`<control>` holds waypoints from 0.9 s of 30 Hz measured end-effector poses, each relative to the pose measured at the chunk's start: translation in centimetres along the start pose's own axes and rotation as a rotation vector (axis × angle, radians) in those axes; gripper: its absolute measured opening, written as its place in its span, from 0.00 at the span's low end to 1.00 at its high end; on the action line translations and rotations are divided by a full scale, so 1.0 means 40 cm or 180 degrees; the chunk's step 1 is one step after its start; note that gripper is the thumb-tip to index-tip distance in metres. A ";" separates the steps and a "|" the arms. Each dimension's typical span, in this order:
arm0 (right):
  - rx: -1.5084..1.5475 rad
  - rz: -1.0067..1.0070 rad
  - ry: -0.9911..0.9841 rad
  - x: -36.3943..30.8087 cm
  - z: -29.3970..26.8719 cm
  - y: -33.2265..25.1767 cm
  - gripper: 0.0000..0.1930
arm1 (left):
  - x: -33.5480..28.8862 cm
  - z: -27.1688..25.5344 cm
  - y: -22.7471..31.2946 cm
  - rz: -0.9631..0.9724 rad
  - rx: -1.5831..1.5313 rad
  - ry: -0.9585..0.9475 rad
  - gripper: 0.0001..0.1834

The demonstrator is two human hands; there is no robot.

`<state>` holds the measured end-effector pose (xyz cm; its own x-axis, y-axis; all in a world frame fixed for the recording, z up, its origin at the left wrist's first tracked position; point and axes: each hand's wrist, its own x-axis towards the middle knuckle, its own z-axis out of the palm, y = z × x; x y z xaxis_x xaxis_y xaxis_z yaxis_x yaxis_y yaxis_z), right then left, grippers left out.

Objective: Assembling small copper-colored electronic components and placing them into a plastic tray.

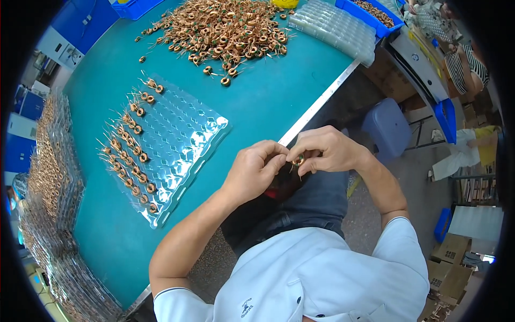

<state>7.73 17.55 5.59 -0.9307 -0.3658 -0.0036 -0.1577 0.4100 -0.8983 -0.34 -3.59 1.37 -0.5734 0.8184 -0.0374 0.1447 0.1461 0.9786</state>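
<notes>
Just past the table's metal edge, over my lap, my right hand (327, 151) pinches a small copper-wound ring coil (298, 160) between thumb and fingertips. Thin wire ends hang below the coil. My left hand (256, 167) is closed beside it, thumb pressed against the forefinger, its tips close to the coil. Whatever those left fingertips pinch is too small to make out. To the left lies a clear plastic tray (185, 121) with rows of moulded pockets. Similar coils (134, 129) fill its left-hand rows, their wire ends pointing left.
A large heap of loose coils (225, 29) covers the far part of the green table (257, 102). Stacked clear trays (335, 29) and a blue bin (375, 16) stand at far right. Filled trays (53, 177) pile high at left. A blue-grey stool (387, 127) stands right; people are beyond.
</notes>
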 end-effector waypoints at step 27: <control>0.0368 -0.0824 0.1818 -0.041 0.081 0.078 0.19 | -0.020 0.038 0.023 -0.0684 -0.1942 -0.0097 0.20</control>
<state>9.83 16.71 1.35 -0.9015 0.0752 0.4262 -0.3942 0.2636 -0.8804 1.46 -3.26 2.00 -0.5141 0.8228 -0.2421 -0.4601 -0.0263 0.8875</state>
